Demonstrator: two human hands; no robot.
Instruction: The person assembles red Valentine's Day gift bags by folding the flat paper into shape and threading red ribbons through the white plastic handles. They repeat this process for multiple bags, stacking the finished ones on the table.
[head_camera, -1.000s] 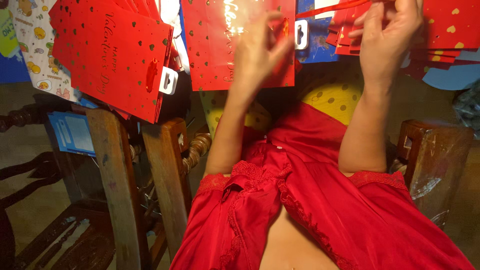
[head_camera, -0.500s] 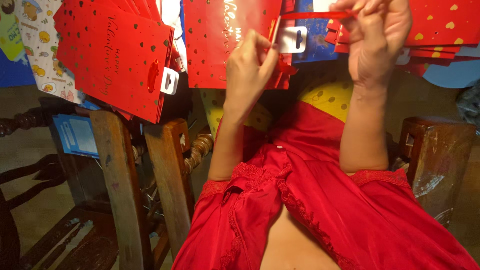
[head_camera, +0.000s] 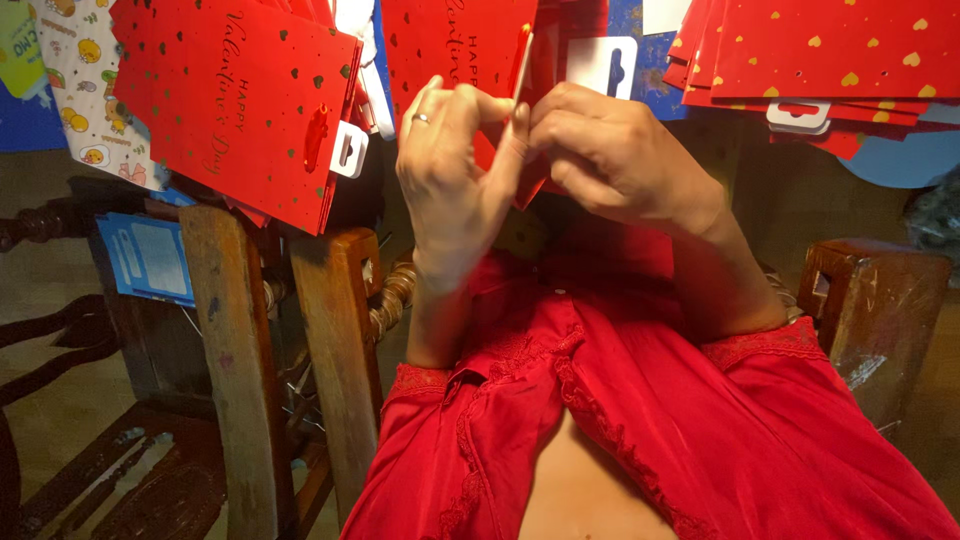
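A person in a red blouse is looking down at both hands, raised close together in front of the chest. The left hand (head_camera: 455, 175), wearing a ring, and the right hand (head_camera: 610, 150) are both pinching a thin red card packet (head_camera: 528, 110), held edge-on between the fingertips, just below a white hang tab (head_camera: 602, 65). The packet is looking light, flat and fairly stiff, with a glossy surface that may be slippery; gripping by its edges seems safest, since it would likely crease. Stacks of red cards with gold hearts (head_camera: 830, 45) are lying on the worktop above. A wooden chair (head_camera: 240, 340) is standing to the left.
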